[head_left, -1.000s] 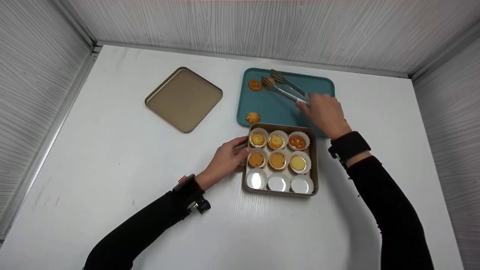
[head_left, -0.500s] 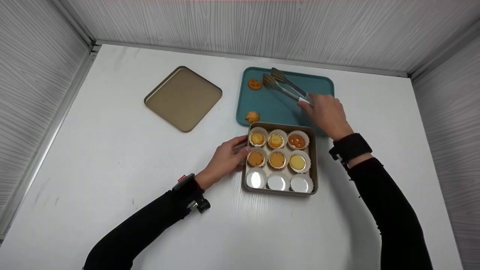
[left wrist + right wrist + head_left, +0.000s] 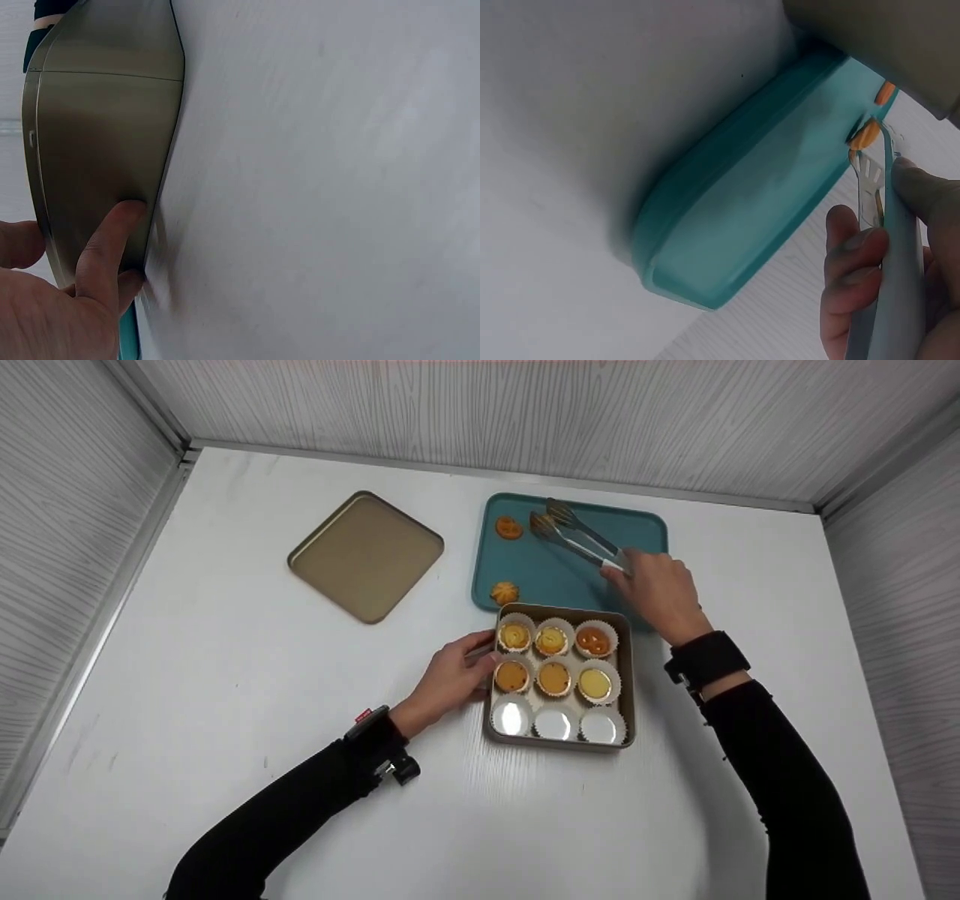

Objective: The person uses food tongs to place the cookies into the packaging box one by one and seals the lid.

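My right hand (image 3: pixel 664 592) holds metal tongs (image 3: pixel 581 540) over the teal tray (image 3: pixel 525 566). Between the slotted tips of the tongs is an orange-brown cookie (image 3: pixel 866 135), seen best in the right wrist view. A square gold tin box (image 3: pixel 559 745) stands in front of the tray, overlapping its near edge in the head view. Inside are paper cups: two back rows hold cookies, and the front row's three cups (image 3: pixel 556 724) hold nothing. My left hand (image 3: pixel 450 679) rests on the tin's left side, fingers (image 3: pixel 109 240) against the wall and thumb at the rim.
On the tray's left part lie a pretzel-shaped cookie (image 3: pixel 508 527) at the back and a ridged flower-shaped cookie (image 3: pixel 505 593) by the tin's corner. A square gold lid or tray (image 3: pixel 367 559) lies on the white table (image 3: pixel 247 660) to the left. Panels (image 3: pixel 480 416) enclose the back and sides.
The tongs' tips have drawn closer around the round cookie and shifted slightly right, away from the pretzel-shaped cookie. My left hand and the tin have stayed in place.
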Available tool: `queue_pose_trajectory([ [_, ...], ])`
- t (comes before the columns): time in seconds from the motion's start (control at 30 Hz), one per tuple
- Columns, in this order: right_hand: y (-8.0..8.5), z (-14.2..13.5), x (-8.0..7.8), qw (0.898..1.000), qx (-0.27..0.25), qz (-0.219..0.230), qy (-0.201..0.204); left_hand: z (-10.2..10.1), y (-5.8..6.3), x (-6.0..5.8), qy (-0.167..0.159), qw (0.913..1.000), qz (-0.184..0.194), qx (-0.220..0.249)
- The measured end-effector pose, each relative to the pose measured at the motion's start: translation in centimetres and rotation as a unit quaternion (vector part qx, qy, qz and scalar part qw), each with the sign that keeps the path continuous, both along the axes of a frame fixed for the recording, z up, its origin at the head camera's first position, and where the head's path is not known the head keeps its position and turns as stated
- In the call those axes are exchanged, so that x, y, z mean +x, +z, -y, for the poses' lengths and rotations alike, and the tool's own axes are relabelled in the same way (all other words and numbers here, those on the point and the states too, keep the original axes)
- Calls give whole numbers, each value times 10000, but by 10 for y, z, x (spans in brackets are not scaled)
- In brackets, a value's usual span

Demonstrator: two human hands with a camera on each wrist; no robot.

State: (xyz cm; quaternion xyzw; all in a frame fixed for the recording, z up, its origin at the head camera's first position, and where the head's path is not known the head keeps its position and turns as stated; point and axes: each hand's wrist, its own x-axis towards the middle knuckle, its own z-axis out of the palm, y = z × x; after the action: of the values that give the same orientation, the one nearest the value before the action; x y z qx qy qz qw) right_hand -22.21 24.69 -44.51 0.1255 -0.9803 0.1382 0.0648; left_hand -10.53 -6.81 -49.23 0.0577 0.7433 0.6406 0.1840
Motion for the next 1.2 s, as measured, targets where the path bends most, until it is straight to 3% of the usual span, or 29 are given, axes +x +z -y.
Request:
queue_pose_trajectory([
  [0.13,-1,0,0,9999,78,-131,40,0,-1,0,-45,10000,-43,74],
  [0.67,-7,-7,1,9991,-285,299,-124,-1,1,0,-39,10000,41,35],
  [0.9,-10,-13,11,9991,-389,177,-52,-1,0,0,-31,10000,-13,-78],
  [1.2,-7,-24,32,9981,-605,-90,72,0,-2,-3,-11,9977,-487,-467],
])
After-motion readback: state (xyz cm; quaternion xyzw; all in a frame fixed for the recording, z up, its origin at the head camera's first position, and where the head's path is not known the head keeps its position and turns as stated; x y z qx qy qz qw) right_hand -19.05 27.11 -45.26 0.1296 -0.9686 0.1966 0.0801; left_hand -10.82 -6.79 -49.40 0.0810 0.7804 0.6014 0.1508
